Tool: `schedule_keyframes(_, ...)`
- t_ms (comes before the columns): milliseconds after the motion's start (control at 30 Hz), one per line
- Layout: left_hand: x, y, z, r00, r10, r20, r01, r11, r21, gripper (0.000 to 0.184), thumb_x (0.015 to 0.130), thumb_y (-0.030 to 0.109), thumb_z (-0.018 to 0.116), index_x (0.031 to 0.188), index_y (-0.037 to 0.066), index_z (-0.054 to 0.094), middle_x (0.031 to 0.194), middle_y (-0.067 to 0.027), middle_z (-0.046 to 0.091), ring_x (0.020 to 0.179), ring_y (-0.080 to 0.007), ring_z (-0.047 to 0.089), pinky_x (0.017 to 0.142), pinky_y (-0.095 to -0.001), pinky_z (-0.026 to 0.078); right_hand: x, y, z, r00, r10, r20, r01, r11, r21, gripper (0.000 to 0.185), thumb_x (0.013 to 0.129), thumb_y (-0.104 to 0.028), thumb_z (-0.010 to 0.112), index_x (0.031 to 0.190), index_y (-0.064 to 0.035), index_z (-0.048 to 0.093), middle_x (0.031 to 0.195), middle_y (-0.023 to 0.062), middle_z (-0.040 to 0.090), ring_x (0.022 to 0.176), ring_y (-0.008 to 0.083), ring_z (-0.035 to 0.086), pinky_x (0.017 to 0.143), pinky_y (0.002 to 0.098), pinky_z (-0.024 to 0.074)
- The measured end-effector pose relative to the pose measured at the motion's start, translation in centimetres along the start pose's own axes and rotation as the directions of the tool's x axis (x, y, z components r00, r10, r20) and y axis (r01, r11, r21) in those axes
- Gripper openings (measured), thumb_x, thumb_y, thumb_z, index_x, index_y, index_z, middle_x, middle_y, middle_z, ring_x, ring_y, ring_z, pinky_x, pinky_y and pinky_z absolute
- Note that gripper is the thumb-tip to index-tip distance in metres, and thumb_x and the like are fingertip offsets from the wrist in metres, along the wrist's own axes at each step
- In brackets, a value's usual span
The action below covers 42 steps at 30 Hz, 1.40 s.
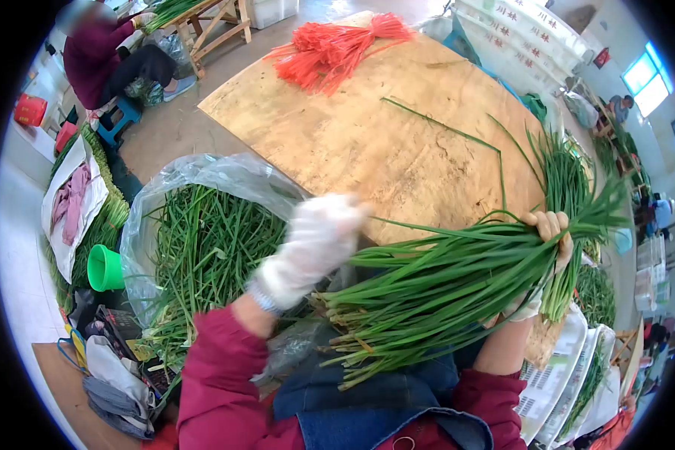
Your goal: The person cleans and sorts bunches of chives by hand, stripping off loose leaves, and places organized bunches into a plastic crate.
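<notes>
A large bunch of long green stalks (435, 281) lies across my lap, its pale cut ends at the lower left and its leafy tips at the right. My right hand (549, 244), in a glove with bare fingertips, is wrapped round the bunch near the tips. My left hand (319, 232), in a white glove, is at the left of the bunch, above the stalks' cut ends and near the table edge. Motion smears its fingers, so what they hold, if anything, cannot be made out. Another green bundle (566, 176) lies on the table's right edge, partly behind my right hand.
The wooden table (315, 142) bears red plastic strips (334, 52) and loose stalks. An open plastic bag (139, 225) full of greens stands left, beside a green bucket (105, 268). A seated person (101, 56) is at the upper left. White crates (521, 37) stand behind the table.
</notes>
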<state>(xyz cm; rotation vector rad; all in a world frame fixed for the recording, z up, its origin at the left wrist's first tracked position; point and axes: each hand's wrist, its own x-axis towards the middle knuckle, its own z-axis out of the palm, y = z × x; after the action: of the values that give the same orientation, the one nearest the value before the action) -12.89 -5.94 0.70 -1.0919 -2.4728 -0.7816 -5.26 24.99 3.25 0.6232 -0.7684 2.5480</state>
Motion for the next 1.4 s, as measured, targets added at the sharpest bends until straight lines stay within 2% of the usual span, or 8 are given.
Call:
schedule_keyframes(167, -11.1, -5.5, -9.0, 0.827, -0.545, -0.142, 0.514, 0.627, 0.585, 0.017, 0.077, -0.002, 0.055, 0.09, 0.005, 0.063, 0.086, -0.0135, 0.063, 0.071, -0.0279, 0.063, 0.059, -0.0344, 0.052, -0.3, 0.0, -3.0, 0.991, 0.004, -0.136, -0.012, 0.998, -0.056, 0.01, 0.088, -0.017, 0.052, 0.093, -0.0088, 0.048, 0.077, -0.0011, 0.046, 0.077, 0.0133, 0.049, 0.088, 0.0344, 0.0396)
schedule_keyframes(400, -8.7, 6.1, -6.5, 0.962, -0.145, 0.233, 0.24, 0.856, -0.458, 0.042, 0.071, -0.005, 0.06, 0.111, 0.006, 0.06, 0.111, -0.0133, 0.06, 0.101, -0.0277, 0.059, 0.081, -0.0324, 0.051, -0.3, 0.1, -2.1, 0.951, 0.051, -0.305, -0.066, 0.997, -0.039, 0.009, 0.087, -0.014, 0.053, 0.093, -0.0065, 0.051, 0.075, 0.0009, 0.049, 0.077, 0.0149, 0.051, 0.087, 0.0337, 0.042)
schedule_keyframes(567, -10.1, 3.9, -5.6, 0.914, 0.096, 0.394, 0.066, 0.923, -0.379, 0.032, 0.071, -0.001, 0.056, 0.101, 0.007, 0.062, 0.08, -0.0095, 0.06, 0.069, -0.03, 0.059, 0.061, -0.0378, 0.048, -0.6, -0.3, -1.4, 0.936, 0.007, -0.352, -0.059, 0.989, -0.137, 0.009, 0.086, -0.015, 0.054, 0.09, -0.0071, 0.051, 0.074, 0.0004, 0.048, 0.074, 0.0141, 0.049, 0.087, 0.0323, 0.0404)
schedule_keyframes(700, -16.5, -1.1, -10.8, 0.717, -0.556, 0.421, 0.358, 0.812, 0.461, 0.03, 0.071, 0.001, 0.057, 0.1, 0.005, 0.063, 0.083, -0.0095, 0.061, 0.073, -0.0289, 0.059, 0.066, -0.0394, 0.048, -1.0, 0.2, -1.1, 0.944, -0.018, -0.329, -0.017, 0.995, -0.103, 0.009, 0.086, -0.016, 0.053, 0.088, -0.008, 0.049, 0.074, -0.0006, 0.045, 0.073, 0.0132, 0.047, 0.087, 0.0321, 0.0392)
schedule_keyframes(800, -14.7, 1.4, -10.2, 0.897, -0.426, 0.117, 0.326, 0.818, 0.474, 0.023, 0.073, 0.005, 0.062, 0.096, 0.005, 0.065, 0.087, -0.0106, 0.062, 0.081, -0.03, 0.058, 0.075, -0.0408, 0.047, -0.7, -0.2, -1.2, 0.972, 0.011, -0.233, -0.025, 0.998, -0.056, 0.009, 0.087, -0.015, 0.052, 0.09, -0.0083, 0.048, 0.075, -0.0005, 0.045, 0.074, 0.0132, 0.047, 0.089, 0.0331, 0.039)
schedule_keyframes(1100, -8.0, 7.5, 0.6, 0.934, -0.279, 0.223, 0.326, 0.921, -0.213, 0.047, 0.071, 0.03, 0.074, 0.101, -0.001, 0.056, 0.082, -0.0121, 0.054, 0.08, -0.0291, 0.053, 0.073, -0.038, 0.043, -1.2, -0.9, -0.8, 0.964, -0.003, -0.267, -0.035, 0.99, -0.136, 0.009, 0.085, -0.013, 0.054, 0.089, -0.0079, 0.048, 0.072, 0.0006, 0.045, 0.073, 0.0144, 0.046, 0.087, 0.0316, 0.0378)
schedule_keyframes(1333, -7.6, 7.3, 1.7, 0.717, -0.457, 0.527, 0.667, 0.228, -0.71, 0.051, 0.076, 0.038, 0.069, 0.103, -0.004, 0.061, 0.089, -0.0213, 0.063, 0.085, -0.0334, 0.06, 0.074, -0.0383, 0.046, -1.3, -0.4, 0.0, 0.951, -0.017, -0.31, -0.013, 0.995, -0.096, 0.009, 0.084, -0.012, 0.055, 0.089, -0.0068, 0.049, 0.072, 0.0012, 0.046, 0.072, 0.0145, 0.045, 0.083, 0.0316, 0.0386)
schedule_keyframes(1400, -7.3, 7.4, 1.6, 0.829, -0.393, 0.397, 0.558, 0.61, -0.562, 0.048, 0.076, 0.038, 0.069, 0.099, -0.004, 0.063, 0.09, -0.0206, 0.063, 0.085, -0.0346, 0.059, 0.075, -0.0398, 0.045, -1.3, -0.6, -0.1, 0.946, -0.002, -0.325, -0.022, 0.997, -0.068, 0.009, 0.084, -0.012, 0.055, 0.089, -0.0066, 0.049, 0.072, 0.0013, 0.045, 0.072, 0.015, 0.045, 0.083, 0.0317, 0.0388)
